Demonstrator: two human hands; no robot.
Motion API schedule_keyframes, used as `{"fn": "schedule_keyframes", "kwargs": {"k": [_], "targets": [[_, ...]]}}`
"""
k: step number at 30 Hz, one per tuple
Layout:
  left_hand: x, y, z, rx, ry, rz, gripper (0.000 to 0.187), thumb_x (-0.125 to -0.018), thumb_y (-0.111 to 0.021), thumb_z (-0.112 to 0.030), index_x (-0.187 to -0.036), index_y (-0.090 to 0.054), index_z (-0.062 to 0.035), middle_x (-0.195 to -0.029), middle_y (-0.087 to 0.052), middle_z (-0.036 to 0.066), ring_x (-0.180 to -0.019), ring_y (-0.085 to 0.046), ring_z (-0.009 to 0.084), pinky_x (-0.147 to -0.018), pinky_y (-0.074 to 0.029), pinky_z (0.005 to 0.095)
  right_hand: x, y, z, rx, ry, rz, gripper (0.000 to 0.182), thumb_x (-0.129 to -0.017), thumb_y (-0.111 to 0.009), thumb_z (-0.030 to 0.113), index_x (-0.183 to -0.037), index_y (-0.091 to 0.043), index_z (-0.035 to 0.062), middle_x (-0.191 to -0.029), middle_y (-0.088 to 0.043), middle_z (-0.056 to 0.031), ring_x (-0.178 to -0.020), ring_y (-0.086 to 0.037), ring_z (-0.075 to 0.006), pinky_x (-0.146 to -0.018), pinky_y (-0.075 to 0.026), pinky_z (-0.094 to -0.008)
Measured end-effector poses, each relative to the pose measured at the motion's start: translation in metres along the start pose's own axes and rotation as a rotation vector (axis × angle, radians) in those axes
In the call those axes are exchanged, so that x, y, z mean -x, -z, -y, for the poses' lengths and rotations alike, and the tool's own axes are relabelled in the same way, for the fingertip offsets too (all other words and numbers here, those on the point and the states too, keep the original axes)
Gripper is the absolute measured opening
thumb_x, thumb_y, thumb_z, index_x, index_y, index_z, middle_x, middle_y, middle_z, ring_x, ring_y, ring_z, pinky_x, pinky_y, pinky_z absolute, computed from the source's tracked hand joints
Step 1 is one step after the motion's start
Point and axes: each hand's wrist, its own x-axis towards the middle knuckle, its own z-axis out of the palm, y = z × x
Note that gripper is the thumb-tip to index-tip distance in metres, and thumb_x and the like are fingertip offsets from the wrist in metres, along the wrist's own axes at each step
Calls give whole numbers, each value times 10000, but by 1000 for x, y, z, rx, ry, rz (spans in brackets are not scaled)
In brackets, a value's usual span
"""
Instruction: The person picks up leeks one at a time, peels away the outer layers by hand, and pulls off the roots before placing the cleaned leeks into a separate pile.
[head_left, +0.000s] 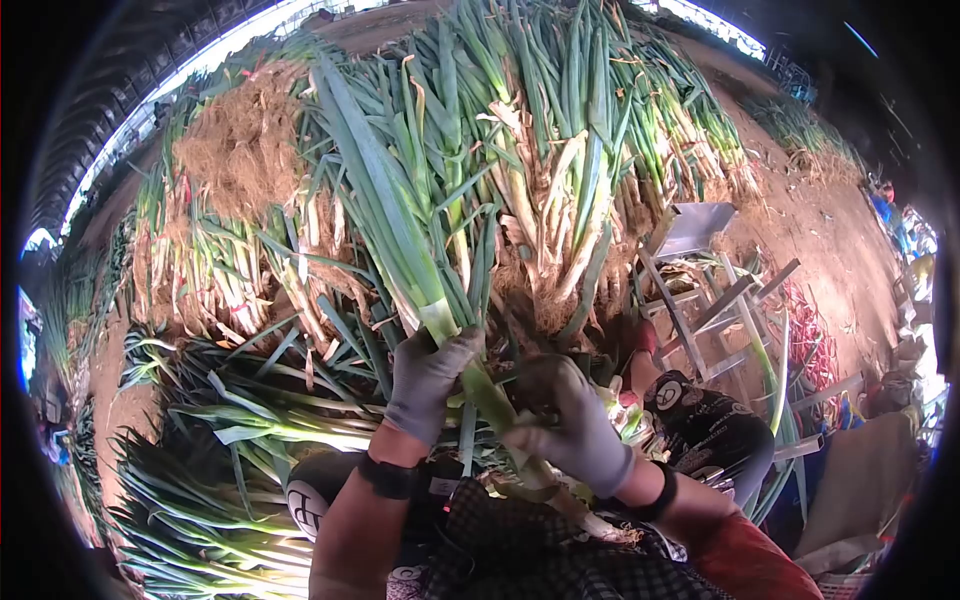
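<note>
Plainly, the gloved left hand (pixel 430 380) is closed round the stalk of a long leek (pixel 489 398), which slants between the two hands. Just below that hold, the gloved right hand (pixel 580 435) is at the lower stalk, fingers curled; blur and shadow hide whether they are clamped on it or merely touching. The root end (pixel 622 535) sits below the right hand, close over the lap.

If the right hand pulled hard while the left held loosely, the stalk could slip through the smooth glove; too tight a squeeze might bruise or split it. The long leaves (pixel 390 215), running far beyond the left hand, could bend or tear where they cross the upright bundle (pixel 560 210) just past the grip.

Left of the grip and nearer the body, loose leeks (pixel 225 540) lie in a heap. To its right stands a metal frame (pixel 690 335) carrying a tray (pixel 690 228), with tangled red ties (pixel 808 340) beyond. Farther out stretches bare brown ground (pixel 845 260), and a dark arched roof (pixel 100 110) curves over, daylight along its edge.
</note>
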Motion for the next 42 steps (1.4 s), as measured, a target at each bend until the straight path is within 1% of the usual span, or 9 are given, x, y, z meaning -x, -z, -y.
{"fn": "schedule_keyframes", "kwargs": {"k": [6, 11, 15, 21, 25, 29, 31, 33, 42], "targets": [[3, 4, -1, -14, -88, -3, 281, -823, -701, -74, -1062, -640, 61, -927, -678, 71, -816, -639, 119, -741, -510, 236, -3, -18, -6, -82, -339, -34, 171, -758, -765, 137, -828, -641, 43, -756, -644, -79, -656, -625, -190, -601, -507, -321], [3, 8, -1, -53, -102, -19, 271, -812, -689, -64, -1051, -646, 56, -915, -676, 60, -801, -633, 112, -731, -504, 240, 23, -9, 9, 318, 158, 215, 164, -777, -763, 151, -780, -645, 37, -795, -670, -67, -717, -635, -112, -629, -515, -283], [10, 1, -9, 21, -23, -8, 278, -810, -708, -97, -1044, -653, 43, -901, -671, 40, -787, -621, 99, -716, -497, 238, -13, -10, -1, -136, -56, -147, 175, -752, -764, 136, -799, -637, 25, -800, -645, -92, -721, -636, -174, -622, -508, -311], [11, 5, -10, -59, -74, 0, 280, -830, -705, -132, -1053, -654, 29, -889, -662, 18, -789, -608, 84, -705, -487, 236, 10, -20, 4, 264, -21, 112, 242, -685, -796, 129, -831, -623, 44, -883, -647, -112, -763, -645, -228, -629, -514, -319], [12, 8, -8, -77, -109, -5, 273, -849, -694, -162, -1045, -656, 24, -871, -656, 11, -779, -598, 72, -701, -482, 233, 39, -4, 6, 692, 509, 234, 270, -619, -786, 182, -809, -604, 118, -972, -646, -87, -823, -637, -271, -698, -514, -369], [13, 7, 3, -98, -3, 44, 278, -918, -595, -306, -937, -609, -29, -775, -599, 26, -701, -573, 105, -667, -467, 265, 38, 8, -7, 125, 423, 151, 204, -800, -690, 204, -913, -568, 85, -1012, -591, -83, -916, -583, -187, -765, -485, -305], [18, -1, 9, -40, 61, 148, 278, -909, -611, -300, -926, -610, -23, -769, -606, 29, -698, -599, 128, -652, -485, 274, 60, 14, -18, -826, -319, 104, 268, -901, -639, 310, -931, -543, 62, -978, -576, -44, -911, -561, -136, -770, -471, -296], [26, -8, 17, 17, 129, 240, 279, -901, -627, -294, -916, -612, -16, -762, -613, 32, -695, -625, 152, -637, -503, 283, 77, 30, -14, -871, -362, 143, 324, -948, -566, 371, -968, -548, 49, -938, -556, -18, -865, -530, -97, -762, -449, -278], [22, -22, 37, 453, 248, 76, 366, -928, -545, -488, -884, -522, -126, -734, -582, 28, -622, -583, 200, -590, -482, 343, 125, 62, -25, 117, -231, 80, 525, -749, -785, 334, -1131, -581, 39, -956, -636, -120, -800, -652, -187, -567, -514, -296]]}}
